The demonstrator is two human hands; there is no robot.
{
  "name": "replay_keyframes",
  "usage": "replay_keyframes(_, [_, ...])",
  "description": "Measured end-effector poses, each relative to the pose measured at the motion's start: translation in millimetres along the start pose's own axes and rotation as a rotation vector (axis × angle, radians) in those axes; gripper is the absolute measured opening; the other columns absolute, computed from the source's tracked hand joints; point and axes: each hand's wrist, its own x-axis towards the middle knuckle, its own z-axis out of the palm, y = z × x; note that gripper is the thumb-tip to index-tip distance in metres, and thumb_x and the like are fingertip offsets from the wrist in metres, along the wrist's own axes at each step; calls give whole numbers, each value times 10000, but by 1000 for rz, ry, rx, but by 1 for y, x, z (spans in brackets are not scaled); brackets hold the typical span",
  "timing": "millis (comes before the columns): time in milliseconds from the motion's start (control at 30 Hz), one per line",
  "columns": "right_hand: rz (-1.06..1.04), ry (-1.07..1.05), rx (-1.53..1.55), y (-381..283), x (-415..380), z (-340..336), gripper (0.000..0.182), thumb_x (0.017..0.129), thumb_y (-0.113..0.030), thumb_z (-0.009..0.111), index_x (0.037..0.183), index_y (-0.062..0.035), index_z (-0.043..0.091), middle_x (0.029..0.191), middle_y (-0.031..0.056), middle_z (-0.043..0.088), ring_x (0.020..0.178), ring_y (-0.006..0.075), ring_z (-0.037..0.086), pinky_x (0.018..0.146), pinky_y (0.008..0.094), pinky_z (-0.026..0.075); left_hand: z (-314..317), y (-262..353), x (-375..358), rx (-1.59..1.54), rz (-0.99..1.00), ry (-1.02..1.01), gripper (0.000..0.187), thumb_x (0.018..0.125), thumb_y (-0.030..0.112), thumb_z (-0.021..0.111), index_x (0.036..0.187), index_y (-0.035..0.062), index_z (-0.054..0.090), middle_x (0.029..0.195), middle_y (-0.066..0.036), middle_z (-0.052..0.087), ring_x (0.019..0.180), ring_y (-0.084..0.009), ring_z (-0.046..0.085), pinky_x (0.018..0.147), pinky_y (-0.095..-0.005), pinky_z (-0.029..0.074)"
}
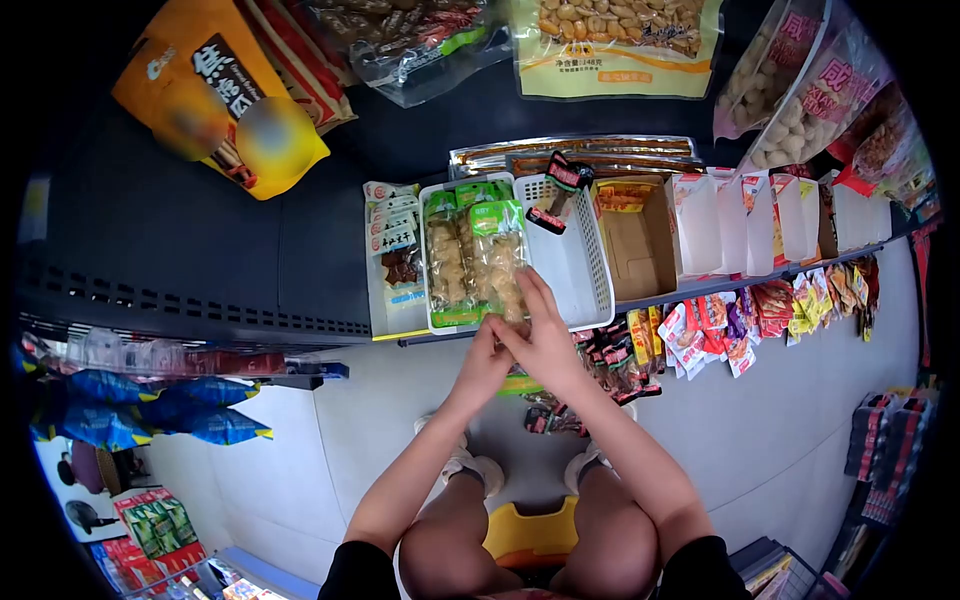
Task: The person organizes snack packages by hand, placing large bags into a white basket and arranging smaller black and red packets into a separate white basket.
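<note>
A clear snack pack with a green label (pixel 497 232) lies tilted over the near edge of a white basket (pixel 429 290). My right hand (pixel 544 340) has its fingers along the pack's right side and lower end. Close beside it, my left hand (pixel 484 368) pinches the pack's bottom end, with the fingertips partly hidden. Similar green-labelled packs (pixel 445 262) fill the basket underneath. To the right is a second white perforated basket (pixel 585 275), with a small black-and-red packet (pixel 558 190) leaning at its back.
White snack bags (pixel 393 240) stand left of the baskets, and a brown cardboard box (pixel 637 250) to the right. Larger bags, including an orange one (pixel 225 95), sit behind on the dark shelf (pixel 210 255). Loose packets (pixel 710 330) lie below the shelf edge. A yellow stool (pixel 530 530) is between my legs.
</note>
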Motion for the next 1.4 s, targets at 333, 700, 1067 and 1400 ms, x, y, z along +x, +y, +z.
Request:
replay_keyframes(333, [-43,50,-126,30,45,17,606,757,-256,563,1220,46,313,1271,281,260,1140,402,322,935,377,296,-9,-10,52,278,114,114,285,773,81,476,1017,-57,427,882,-185,564,807,-278,567,697,-336,436])
replay_keyframes(700, [72,90,60,62,74,33,504,765,-176,514,1198,32,359,1230,266,341,1125,389,348,946,369,287,2,-5,69,711,315,356,423,663,52,579,1048,-50,438,849,-199,541,778,-355,529,666,-406,429])
replay_keyframes(1067, [65,94,-44,66,75,40,448,775,-141,469,1189,11,392,1188,213,414,1096,329,381,932,337,290,3,-16,75,800,383,410,499,649,84,591,1105,-33,426,841,-214,535,775,-371,508,670,-425,426])
replay_keyframes(1400, [-54,107,-271,70,92,35,505,712,-113,484,1180,36,367,1205,258,358,1124,366,329,950,399,260,6,-21,75,791,501,452,492,621,54,626,1065,-40,435,823,-191,537,780,-350,505,682,-411,418])
